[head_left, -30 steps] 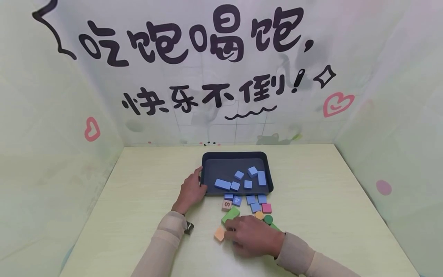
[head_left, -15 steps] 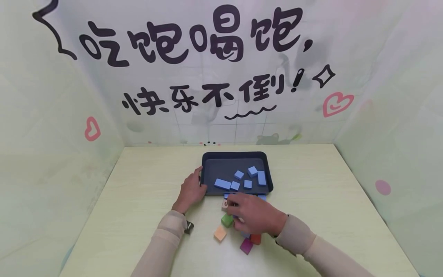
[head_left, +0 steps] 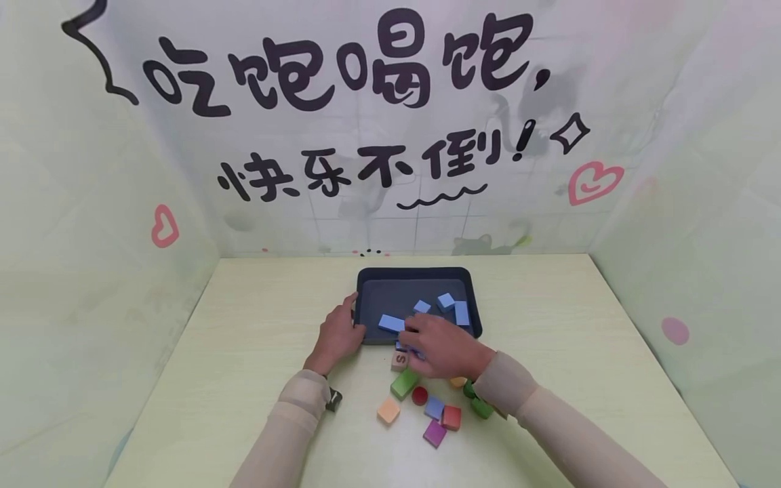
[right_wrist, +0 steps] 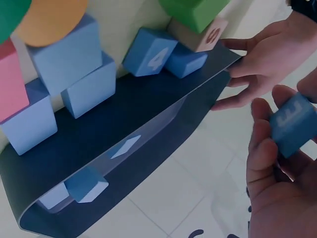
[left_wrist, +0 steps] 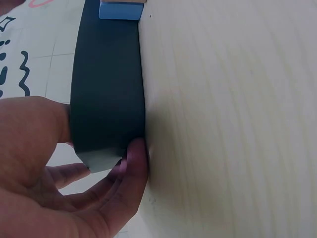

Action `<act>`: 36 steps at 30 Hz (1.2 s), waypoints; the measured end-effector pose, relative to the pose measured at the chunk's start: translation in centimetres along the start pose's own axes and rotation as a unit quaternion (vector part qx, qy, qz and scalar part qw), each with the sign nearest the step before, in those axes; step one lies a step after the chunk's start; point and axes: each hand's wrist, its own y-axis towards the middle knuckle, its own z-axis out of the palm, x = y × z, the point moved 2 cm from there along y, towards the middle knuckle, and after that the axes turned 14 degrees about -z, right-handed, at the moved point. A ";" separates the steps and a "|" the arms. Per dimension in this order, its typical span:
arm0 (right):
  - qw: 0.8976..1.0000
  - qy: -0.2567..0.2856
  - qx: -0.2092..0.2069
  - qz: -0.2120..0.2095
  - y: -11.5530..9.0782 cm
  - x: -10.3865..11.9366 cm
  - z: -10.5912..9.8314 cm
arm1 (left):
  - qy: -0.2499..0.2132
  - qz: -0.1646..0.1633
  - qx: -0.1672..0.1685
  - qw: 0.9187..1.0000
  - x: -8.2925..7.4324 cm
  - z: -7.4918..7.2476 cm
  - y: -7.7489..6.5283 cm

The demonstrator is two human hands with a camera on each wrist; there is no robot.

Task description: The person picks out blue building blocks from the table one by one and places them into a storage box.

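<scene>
My right hand (head_left: pixel 448 346) is over the near edge of a dark tray (head_left: pixel 415 273). Between its thumb and fingers it pinches a blue block (right_wrist: pixel 294 126) marked with a white character, plain in the right wrist view but mostly hidden in the head view. My left hand (head_left: pixel 335 337) grips the tray's left end, its thumb and fingers (left_wrist: pixel 136 166) bent round the corner. Inside the tray lie several plain blue blocks (head_left: pixel 462 313). Against its near wall are more blue blocks, one marked 4 (right_wrist: pixel 151 52), and a pinkish block (head_left: pixel 399 359) marked S.
Nearer me on the pale table (head_left: pixel 244 305) lie a green block (head_left: pixel 405 383), a red cylinder (head_left: pixel 419 395), a blue block (head_left: pixel 434 408), a red block (head_left: pixel 451 417), a purple block (head_left: pixel 435 434) and a peach block (head_left: pixel 388 411). A printed cloth (head_left: pixel 366 230) hangs behind.
My right hand has moved from beside the green and peach blocks up to the tray's near edge, uncovering red, purple and blue pieces. My left hand has stayed on the tray.
</scene>
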 end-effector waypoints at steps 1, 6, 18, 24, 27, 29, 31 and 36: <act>1.000 -0.004 -0.004 0.000 0.1 -0.3 0.2 | -0.001 -0.001 0.000 1.000 0.0 0.0 0.0; 1.000 -0.017 -0.017 0.003 0.8 -1.7 1.0 | -0.001 -0.002 0.001 1.000 0.2 0.3 0.1; 0.997 -0.021 0.024 0.069 2.2 -5.5 3.7 | -0.006 -0.003 0.003 1.000 0.2 0.4 -0.2; 0.993 -0.011 0.064 0.096 2.9 -7.0 4.7 | -0.004 0.001 0.000 1.000 0.3 0.4 -0.1; 0.989 -0.004 0.095 0.110 3.4 -7.4 4.9 | 0.000 0.000 0.000 1.000 0.4 0.5 0.0; 0.987 0.001 0.114 0.116 3.8 -7.6 5.1 | 0.000 -0.002 0.000 1.000 0.4 0.5 0.0; 0.985 -0.001 0.131 0.115 4.2 -7.6 5.2 | 0.001 -0.002 -0.002 1.000 0.4 0.5 0.0; 0.984 -0.006 0.139 0.108 5.2 -7.5 5.6 | 0.004 -0.005 -0.001 1.000 0.3 0.4 0.0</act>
